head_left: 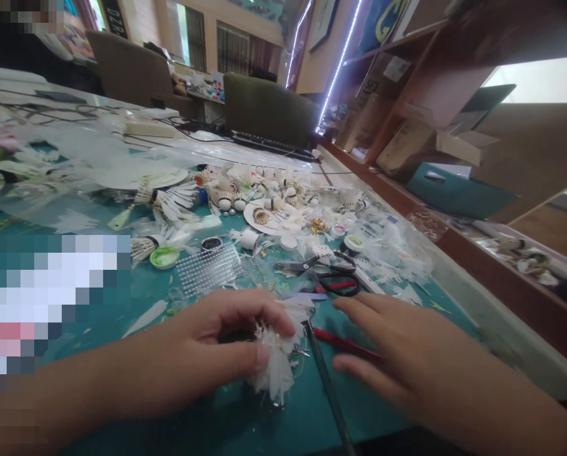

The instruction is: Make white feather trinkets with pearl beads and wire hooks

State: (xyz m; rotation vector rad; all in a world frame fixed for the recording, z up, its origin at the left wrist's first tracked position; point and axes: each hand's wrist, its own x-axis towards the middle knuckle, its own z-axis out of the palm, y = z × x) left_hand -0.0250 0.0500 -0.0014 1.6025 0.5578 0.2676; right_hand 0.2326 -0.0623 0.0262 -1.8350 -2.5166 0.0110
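Holding the feather piece (274,373) low above the near part of the desk (235,421), between thumb and forefinger of the left hand (216,335), with only a small gap between these two fingers. Open and apparently holding nothing in the right hand (401,342), with fingers spread, palm mostly downward, close to the red stick (344,345); not possible to tell about contact with it. Between both hands, the dark rod (328,389), lying slantwise towards the near edge. Behind them, the scissors (341,285), and to the left of these the bead sheet (210,271) and the green pot (164,256). For good handling, pinch lightly and near the gathered part, in order not to crush or bend the thin white vanes, probably quite fragile. Support the left wrist low for steadiness. Bring the right fingers from the side, without pressing on the loose ends and without pushing the rod into them. Turn the piece slowly, by small movements of the thumb, for checking the joint, at present partly hidden by the fingers. Avoid brushing against the loose feather (145,318) with the left forearm, and be careful of the scissors, rather close to the right fingertips.
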